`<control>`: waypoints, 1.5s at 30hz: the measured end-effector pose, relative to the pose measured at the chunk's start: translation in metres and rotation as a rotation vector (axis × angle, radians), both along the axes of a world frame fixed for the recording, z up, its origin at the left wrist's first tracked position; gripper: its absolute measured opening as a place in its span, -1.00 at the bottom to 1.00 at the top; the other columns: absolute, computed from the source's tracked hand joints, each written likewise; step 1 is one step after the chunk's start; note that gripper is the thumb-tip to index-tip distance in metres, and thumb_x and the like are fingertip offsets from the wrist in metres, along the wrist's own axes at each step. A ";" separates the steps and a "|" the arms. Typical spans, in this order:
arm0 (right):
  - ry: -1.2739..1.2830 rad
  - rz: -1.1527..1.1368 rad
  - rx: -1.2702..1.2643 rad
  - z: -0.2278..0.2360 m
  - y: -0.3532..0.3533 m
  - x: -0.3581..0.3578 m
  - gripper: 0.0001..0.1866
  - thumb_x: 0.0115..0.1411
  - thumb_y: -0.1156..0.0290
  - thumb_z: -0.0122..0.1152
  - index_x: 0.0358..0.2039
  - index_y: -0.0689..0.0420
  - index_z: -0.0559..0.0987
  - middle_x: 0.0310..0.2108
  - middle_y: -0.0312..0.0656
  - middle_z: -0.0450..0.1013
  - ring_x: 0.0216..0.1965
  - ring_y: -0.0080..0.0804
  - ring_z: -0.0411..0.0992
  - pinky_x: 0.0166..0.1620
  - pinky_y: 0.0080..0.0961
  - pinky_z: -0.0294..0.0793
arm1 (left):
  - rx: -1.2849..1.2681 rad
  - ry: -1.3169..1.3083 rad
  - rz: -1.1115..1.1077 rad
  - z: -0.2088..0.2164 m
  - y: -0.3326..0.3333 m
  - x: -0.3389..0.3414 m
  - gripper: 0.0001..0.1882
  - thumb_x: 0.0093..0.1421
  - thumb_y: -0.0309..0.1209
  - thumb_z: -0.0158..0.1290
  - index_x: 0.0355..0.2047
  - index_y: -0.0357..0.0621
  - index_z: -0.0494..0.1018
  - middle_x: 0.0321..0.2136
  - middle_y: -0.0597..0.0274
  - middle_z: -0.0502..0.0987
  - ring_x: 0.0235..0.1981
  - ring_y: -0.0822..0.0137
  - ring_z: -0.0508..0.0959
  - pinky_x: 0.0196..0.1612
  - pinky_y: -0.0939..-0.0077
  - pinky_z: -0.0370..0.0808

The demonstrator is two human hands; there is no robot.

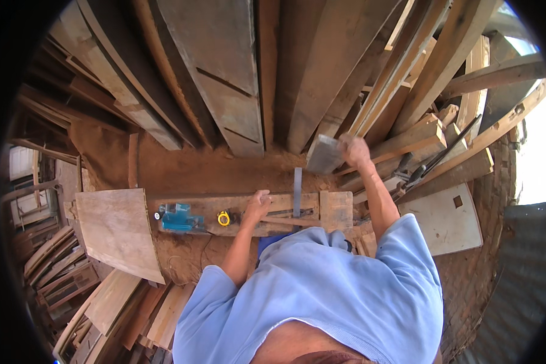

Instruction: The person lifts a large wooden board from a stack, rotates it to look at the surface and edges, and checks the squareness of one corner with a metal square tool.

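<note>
Seen from the chest point(318, 273), the left hand point(257, 207) is at 11 o'clock — its fingers point(263, 193) loose and partly open. The right hand point(353, 151) reaches farther, near 1 o'clock — fingers bent in, right arm point(379, 197) stretched out.

Dusty brown floor point(191, 170), grey corrugated sheet point(522, 273), bright daylight point(535, 158) at right

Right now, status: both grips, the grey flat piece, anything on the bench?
Right grip closed on grey flat piece at its edge. Left grip over bench, looks open. Teal power tool, yellow tape measure, grey strip on bench.
</note>
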State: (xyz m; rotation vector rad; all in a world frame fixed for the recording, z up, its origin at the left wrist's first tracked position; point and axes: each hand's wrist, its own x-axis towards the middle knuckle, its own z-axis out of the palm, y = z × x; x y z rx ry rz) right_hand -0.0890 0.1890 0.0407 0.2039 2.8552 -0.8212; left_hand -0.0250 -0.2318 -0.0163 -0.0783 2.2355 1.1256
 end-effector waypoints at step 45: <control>-0.005 0.302 0.044 -0.013 -0.345 0.114 -0.41 0.14 0.20 0.24 0.15 0.22 0.46 0.14 0.20 0.39 0.23 0.14 0.29 0.28 -0.07 0.26 | -0.058 -0.289 0.895 -0.051 -0.260 0.429 -0.63 0.25 -0.20 0.09 -0.11 -0.25 0.59 -0.48 0.13 0.60 -0.47 0.27 0.55 -0.41 0.34 0.47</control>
